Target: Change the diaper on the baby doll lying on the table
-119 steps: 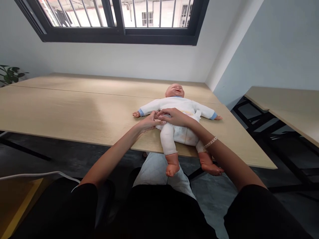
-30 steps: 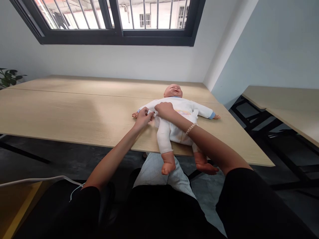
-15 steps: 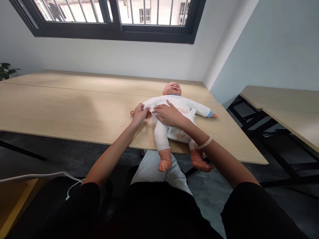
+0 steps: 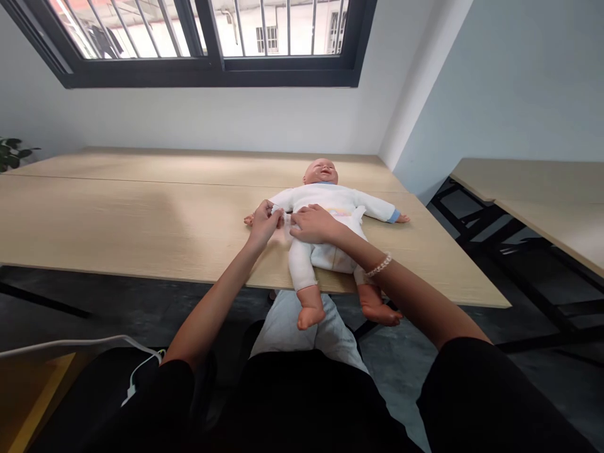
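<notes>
A baby doll (image 4: 323, 195) in a white top with blue cuffs lies on its back, legs over the table's front edge. Around its hips is a white diaper (image 4: 333, 257). At the doll's hip on my left, my left hand (image 4: 265, 224) is closed in a pinch on a thin white side edge of the diaper. My right hand (image 4: 315, 224) lies across the doll's belly, fingers drawn together and curled on the diaper's front beside that edge. The white strip spans the small gap between my hands. My right fingertips are partly hidden.
The doll lies on a pale wooden table (image 4: 141, 233) against the wall below a barred window (image 4: 212, 72). Another table (image 4: 533, 189) stands to the right. A white cable (image 4: 94, 341) runs at lower left near a yellow-edged object (image 4: 42, 402).
My right hand's fingers and thumb have drawn in and curled at the diaper's edge, where they were spread before. My left hand keeps its pinch. The camera view has shifted slightly.
</notes>
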The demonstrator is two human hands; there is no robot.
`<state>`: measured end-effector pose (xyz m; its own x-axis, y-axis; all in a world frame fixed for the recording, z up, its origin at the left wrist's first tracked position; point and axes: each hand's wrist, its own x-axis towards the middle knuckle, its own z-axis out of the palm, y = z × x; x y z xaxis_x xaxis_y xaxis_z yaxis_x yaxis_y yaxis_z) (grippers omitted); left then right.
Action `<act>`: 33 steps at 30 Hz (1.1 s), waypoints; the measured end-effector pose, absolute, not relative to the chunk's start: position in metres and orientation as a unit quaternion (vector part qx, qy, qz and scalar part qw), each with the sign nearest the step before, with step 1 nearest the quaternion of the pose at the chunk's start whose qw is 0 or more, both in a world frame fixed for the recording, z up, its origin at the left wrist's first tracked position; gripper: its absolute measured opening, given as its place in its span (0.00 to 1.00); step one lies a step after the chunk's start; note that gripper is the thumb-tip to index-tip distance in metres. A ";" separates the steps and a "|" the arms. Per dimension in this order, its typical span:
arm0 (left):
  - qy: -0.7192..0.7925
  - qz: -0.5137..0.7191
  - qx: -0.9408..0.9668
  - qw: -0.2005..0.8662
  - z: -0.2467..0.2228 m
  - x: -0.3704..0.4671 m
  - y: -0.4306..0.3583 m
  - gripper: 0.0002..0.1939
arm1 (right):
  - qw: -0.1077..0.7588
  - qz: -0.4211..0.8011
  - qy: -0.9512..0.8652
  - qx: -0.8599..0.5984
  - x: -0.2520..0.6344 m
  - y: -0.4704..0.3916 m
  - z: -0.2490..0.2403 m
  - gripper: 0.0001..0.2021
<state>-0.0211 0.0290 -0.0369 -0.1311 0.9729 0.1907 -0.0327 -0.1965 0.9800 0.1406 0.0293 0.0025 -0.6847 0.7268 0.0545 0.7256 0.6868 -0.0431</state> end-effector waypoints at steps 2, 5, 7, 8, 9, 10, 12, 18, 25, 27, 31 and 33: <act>0.458 0.571 0.535 0.420 -0.034 -0.015 0.026 0.11 | 0.058 0.021 -0.915 -0.400 0.137 0.032 -0.002 0.11; 0.450 0.555 0.575 0.398 -0.027 -0.006 0.023 0.12 | 0.117 0.071 -0.890 -0.435 0.139 0.042 -0.007 0.11; 0.444 0.548 0.596 0.385 -0.023 0.003 0.022 0.13 | 0.211 0.169 -0.844 -0.463 0.143 0.051 -0.009 0.13; 0.442 0.542 0.609 0.374 -0.021 0.008 0.021 0.13 | 0.274 0.240 -0.804 -0.470 0.144 0.055 -0.010 0.13; 0.442 0.535 0.624 0.359 -0.019 0.014 0.021 0.12 | 0.339 0.313 -0.752 -0.470 0.145 0.058 -0.009 0.13; 0.445 0.528 0.638 0.341 -0.018 0.021 0.020 0.12 | 0.394 0.380 -0.696 -0.464 0.146 0.060 -0.009 0.11; 0.464 0.513 0.657 0.299 -0.016 0.033 0.017 0.12 | 0.457 0.484 -0.599 -0.446 0.147 0.061 -0.006 0.09; 0.535 0.394 0.727 0.172 -0.013 0.057 0.014 0.11 | 0.516 0.612 -0.438 -0.408 0.149 0.052 0.000 0.20; 0.573 0.319 0.746 0.117 -0.010 0.063 0.013 0.05 | 0.554 0.620 -0.406 -0.380 0.150 0.050 -0.002 0.18; 0.574 0.309 0.751 0.106 -0.012 0.062 0.012 0.05 | 0.581 0.618 -0.372 -0.378 0.150 0.051 -0.001 0.18; 0.559 0.292 0.772 0.079 -0.018 0.061 0.007 0.09 | 0.619 0.613 -0.320 -0.372 0.152 0.052 -0.001 0.18; 0.547 0.278 0.788 0.055 -0.020 0.061 0.001 0.12 | 0.625 0.601 -0.332 -0.372 0.151 0.053 -0.002 0.18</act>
